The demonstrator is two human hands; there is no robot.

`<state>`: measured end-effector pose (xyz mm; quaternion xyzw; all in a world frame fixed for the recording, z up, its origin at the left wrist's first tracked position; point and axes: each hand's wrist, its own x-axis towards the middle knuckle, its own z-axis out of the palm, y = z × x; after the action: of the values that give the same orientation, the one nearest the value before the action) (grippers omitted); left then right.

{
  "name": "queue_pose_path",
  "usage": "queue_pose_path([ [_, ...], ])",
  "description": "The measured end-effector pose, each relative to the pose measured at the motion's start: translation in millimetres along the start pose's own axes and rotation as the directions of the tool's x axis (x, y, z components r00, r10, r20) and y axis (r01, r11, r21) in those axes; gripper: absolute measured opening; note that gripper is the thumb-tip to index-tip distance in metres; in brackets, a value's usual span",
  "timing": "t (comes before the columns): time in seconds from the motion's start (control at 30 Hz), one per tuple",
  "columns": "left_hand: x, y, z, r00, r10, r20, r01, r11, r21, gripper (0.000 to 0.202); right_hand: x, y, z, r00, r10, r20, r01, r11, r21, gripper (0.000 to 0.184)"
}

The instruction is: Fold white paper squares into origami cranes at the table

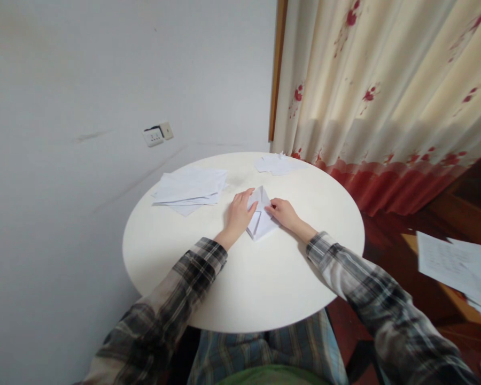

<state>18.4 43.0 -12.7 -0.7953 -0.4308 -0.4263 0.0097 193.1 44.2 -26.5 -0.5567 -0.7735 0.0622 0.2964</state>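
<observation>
Paper (pixel 260 223): folded with a pointed top, lying mid-table (pixel 244 278) between the 2 hands.
Left hand (pixel 239 214): open and flat, fingers pressing the paper's left edge.
Right hand (pixel 282 213): fingers curled on its right edge; pinching or pressing, cannot tell.
Stack (pixel 190 188): loose sheets, left of the left hand, apart.

The left hand (pixel 238 214) covers the left edge of the folded paper (pixel 261 224), and the fingers (pixel 272 207) of the right hand (pixel 285 214) hide its right corner. The printed sheets (pixel 457 264) at the right run off the picture's edge, their writing too small to read. The small white heap (pixel 276 163) at the far rim of the tabletop (pixel 244 283) is too blurred to tell its pieces apart.
</observation>
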Motion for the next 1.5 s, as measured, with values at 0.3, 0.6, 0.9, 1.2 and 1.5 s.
queue_pose_path([
  [0.3,-0.4,-14.3,7.4,0.975,-0.156,0.16,0.138,0.984,0.116,0.038,-0.9,-3.6,-4.5,0.995,0.069,-0.066,-0.07,0.997,-0.017,0.017],
  [0.6,-1.4,-13.5,7.2,0.959,-0.191,0.209,0.157,0.973,0.169,0.029,-2.4,-6.1,-6.5,0.998,0.024,-0.061,-0.023,0.999,0.026,0.008],
  [0.9,-0.6,-9.2,2.4,0.953,-0.247,0.175,0.216,0.96,0.176,0.04,-2.2,-5.2,-6.5,0.992,0.003,-0.129,0.009,0.996,0.092,0.008],
  [1.2,-3.5,-15.2,5.8,0.947,-0.269,0.178,0.234,0.953,0.192,0.043,-2.0,-3.6,-4.2,0.999,0.025,-0.031,-0.024,0.999,0.043,0.007],
  [1.5,-2.4,-13.5,4.8,0.948,-0.248,0.2,0.216,0.961,0.17,0.04,-2.1,-3.6,-4.0,0.997,0.01,-0.072,-0.007,0.999,0.039,0.013],
])
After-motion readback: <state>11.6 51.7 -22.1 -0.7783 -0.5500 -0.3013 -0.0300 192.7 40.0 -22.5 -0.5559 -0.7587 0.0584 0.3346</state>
